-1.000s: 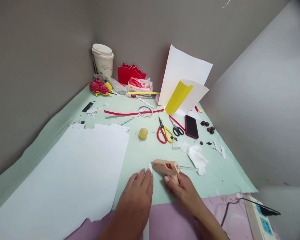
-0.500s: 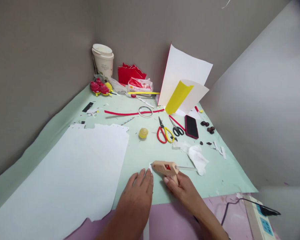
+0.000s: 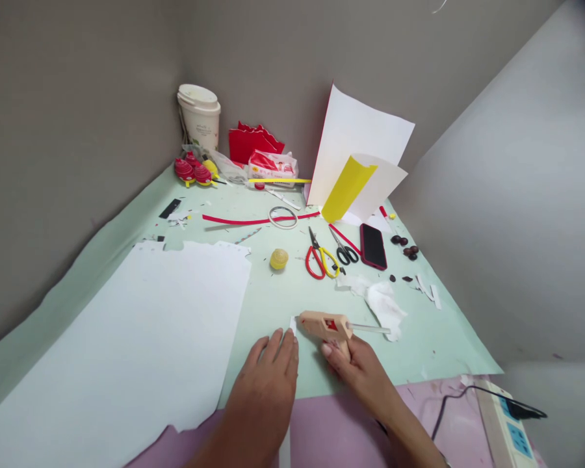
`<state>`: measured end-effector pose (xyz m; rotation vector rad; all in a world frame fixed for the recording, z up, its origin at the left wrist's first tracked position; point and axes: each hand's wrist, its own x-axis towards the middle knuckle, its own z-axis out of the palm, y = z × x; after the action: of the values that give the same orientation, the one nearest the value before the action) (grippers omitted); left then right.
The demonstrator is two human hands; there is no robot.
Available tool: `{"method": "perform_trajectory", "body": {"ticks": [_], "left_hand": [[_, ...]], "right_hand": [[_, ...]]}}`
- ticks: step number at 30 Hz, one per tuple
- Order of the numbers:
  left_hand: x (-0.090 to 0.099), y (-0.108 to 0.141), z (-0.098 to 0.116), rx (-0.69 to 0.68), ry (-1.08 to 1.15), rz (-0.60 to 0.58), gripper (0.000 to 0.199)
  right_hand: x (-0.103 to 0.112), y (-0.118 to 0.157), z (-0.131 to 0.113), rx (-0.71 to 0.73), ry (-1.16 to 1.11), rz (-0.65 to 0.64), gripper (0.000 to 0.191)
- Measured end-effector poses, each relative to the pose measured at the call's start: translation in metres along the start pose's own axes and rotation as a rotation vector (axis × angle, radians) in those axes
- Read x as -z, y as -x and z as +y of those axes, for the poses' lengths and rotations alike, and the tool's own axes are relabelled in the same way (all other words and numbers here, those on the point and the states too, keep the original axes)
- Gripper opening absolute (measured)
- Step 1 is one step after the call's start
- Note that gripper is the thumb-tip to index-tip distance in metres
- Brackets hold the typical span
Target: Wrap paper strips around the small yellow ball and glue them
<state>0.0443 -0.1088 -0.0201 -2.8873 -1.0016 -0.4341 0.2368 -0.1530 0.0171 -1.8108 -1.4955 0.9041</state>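
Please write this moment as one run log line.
left hand: flat on white strip | right hand: holding glue gun, nozzle at strip | yellow ball: on green sheet

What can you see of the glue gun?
The glue gun is pale peach, apparently plastic, with a red part showing in a side opening. A translucent glue stick juts from its rear. The right hand grips its handle, holding the body crosswise, nozzle toward the left hand. The tip is at a small white paper strip under that hand's fingers; whether tip and strip touch, I cannot tell.
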Motion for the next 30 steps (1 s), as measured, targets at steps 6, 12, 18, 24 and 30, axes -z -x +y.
{"method": "perform_trajectory", "body": {"ticks": [6,12,18,24,30], "left_hand": [[0.0012,-0.0016,0.0003,-0.005,-0.009,0.024,0.035],[0.0020,-0.0034,0.0005,-0.004,-0.014,0.050,0.035],[0.0016,-0.0027,0.0008,0.014,0.005,0.034,0.035],[0.0003,-0.0019,-0.0003,-0.004,-0.009,0.066,0.035],[-0.0017,-0.0017,-0.0001,-0.005,-0.016,0.053,0.035]], "right_hand": [[-0.0015,-0.0022,-0.0038,-0.039,0.025,-0.028,0.034],[-0.0023,-0.0025,-0.0026,-0.037,0.071,-0.023,0.031],[-0.0011,-0.0017,-0.0039,-0.032,0.073,-0.015,0.032],[0.0000,-0.0003,-0.0025,-0.055,0.066,-0.016,0.033],[0.0004,0.0016,0.0004,-0.061,0.037,-0.006,0.035]]}}
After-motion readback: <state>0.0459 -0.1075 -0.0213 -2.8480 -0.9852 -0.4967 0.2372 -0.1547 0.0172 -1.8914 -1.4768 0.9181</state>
